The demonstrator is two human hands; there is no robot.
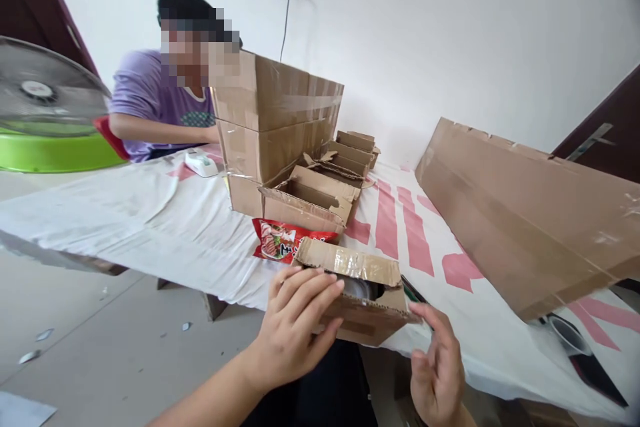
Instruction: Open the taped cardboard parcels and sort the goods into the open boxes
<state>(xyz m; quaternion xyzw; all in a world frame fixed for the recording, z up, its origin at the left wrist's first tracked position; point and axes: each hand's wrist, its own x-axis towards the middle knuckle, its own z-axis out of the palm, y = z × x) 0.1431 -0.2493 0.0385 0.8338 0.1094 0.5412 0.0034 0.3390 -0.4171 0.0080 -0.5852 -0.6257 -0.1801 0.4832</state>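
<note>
A small cardboard box [370, 327] stands at the table's near edge, its top flap [350, 260] raised and a clear, round-edged item [357, 288] partly visible inside. My left hand [300, 320] grips the box's left side, fingers over the top edge and thumb against the front. At the right corner, my right hand [440, 360] touches the cardboard with its index finger; its thumb stands apart and nothing is held in it. Just behind the box lies a red printed food packet [280, 240]. A dark, thin object [413, 290] shows beside the box's right end, mostly hidden.
Several open cardboard boxes [310, 197] line a tall cardboard partition [285, 107]. Another cardboard panel [520, 213] stands at right, near a tape roll [570, 333]. A person in a purple shirt [150, 93] sits behind the partition, near a white mouse-like device [201, 163]. A fan [45, 90] is at left.
</note>
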